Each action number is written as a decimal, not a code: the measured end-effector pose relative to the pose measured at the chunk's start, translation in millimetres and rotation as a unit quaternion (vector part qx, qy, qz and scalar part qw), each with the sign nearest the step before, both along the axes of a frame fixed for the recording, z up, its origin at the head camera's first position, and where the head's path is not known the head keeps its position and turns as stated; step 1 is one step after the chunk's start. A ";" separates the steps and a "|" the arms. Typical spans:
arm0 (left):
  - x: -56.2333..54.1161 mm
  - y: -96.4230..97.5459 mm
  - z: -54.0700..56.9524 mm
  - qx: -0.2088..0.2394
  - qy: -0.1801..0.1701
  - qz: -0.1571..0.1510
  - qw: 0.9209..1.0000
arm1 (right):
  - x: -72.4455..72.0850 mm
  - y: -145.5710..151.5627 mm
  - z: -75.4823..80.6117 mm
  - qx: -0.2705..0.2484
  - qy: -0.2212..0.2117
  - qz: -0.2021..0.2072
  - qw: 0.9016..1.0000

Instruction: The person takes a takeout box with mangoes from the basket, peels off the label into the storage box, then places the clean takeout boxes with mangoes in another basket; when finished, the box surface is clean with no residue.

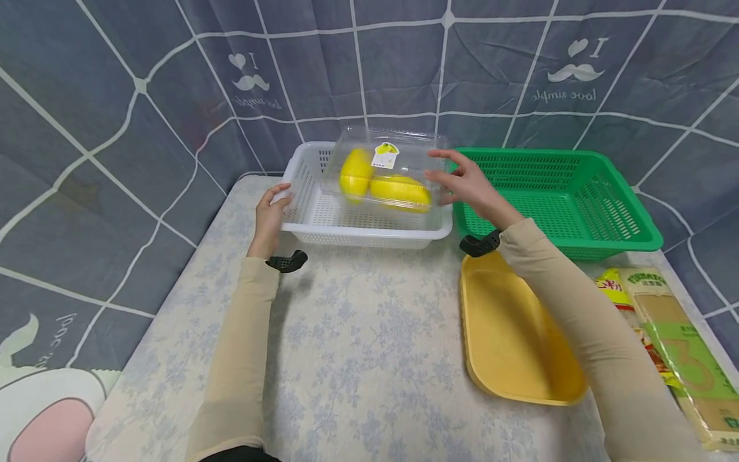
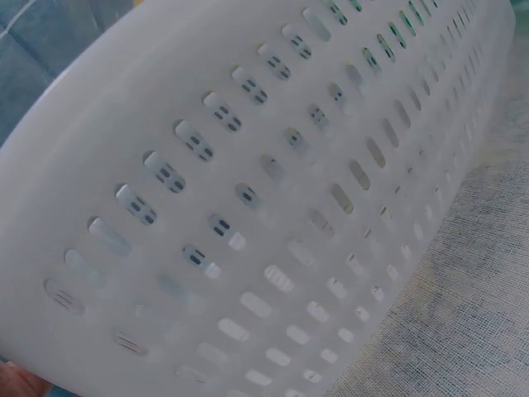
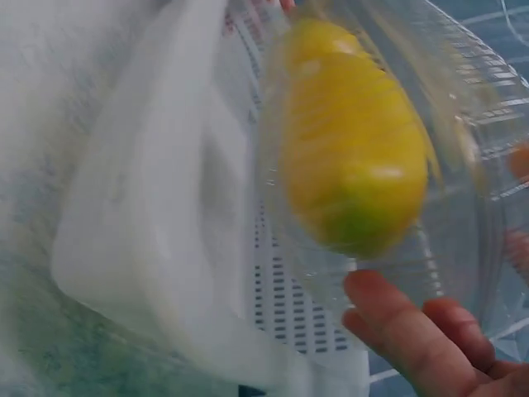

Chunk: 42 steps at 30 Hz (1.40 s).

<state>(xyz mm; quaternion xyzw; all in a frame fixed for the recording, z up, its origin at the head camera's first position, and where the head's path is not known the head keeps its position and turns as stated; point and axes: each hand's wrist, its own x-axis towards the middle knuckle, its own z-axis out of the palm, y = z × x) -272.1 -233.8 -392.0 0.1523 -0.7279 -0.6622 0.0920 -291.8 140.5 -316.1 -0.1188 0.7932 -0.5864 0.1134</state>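
A clear plastic box (image 1: 416,154) with a fruit label on its lid is tilted over the white basket (image 1: 364,235). Inside the box lie two yellow, mango-like fruits (image 1: 399,188); in the right wrist view the nearer fruit (image 3: 355,157) has a green patch. My right hand (image 1: 467,186) grips the right end of the box, its fingers spread around that end. At the basket's left rim, my left hand (image 1: 269,215) holds on with fingers and thumb. Only a sliver of the left hand shows in its wrist view, where the basket's slotted wall (image 2: 264,198) fills most of the picture.
To the right of the white basket stands a green basket (image 1: 577,247). A yellow tray (image 1: 514,333) is in front of it, partly under my right forearm. Food packets (image 1: 687,340) lie along the table's right edge. A tile-patterned curtain (image 1: 392,70) hangs behind.
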 end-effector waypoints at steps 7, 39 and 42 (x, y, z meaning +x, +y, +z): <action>-0.1 -0.6 -0.9 0.008 0.007 -0.002 1.000 | 39.2 16.7 2.8 -0.046 0.060 -0.025 0.997; 1.1 -1.6 -0.3 0.006 0.002 -0.012 1.000 | 163.8 44.1 -35.6 -0.013 0.128 0.059 0.990; 0.8 -0.8 -0.3 0.006 0.006 -0.013 1.000 | 165.3 39.6 -42.6 -0.002 0.106 0.068 0.992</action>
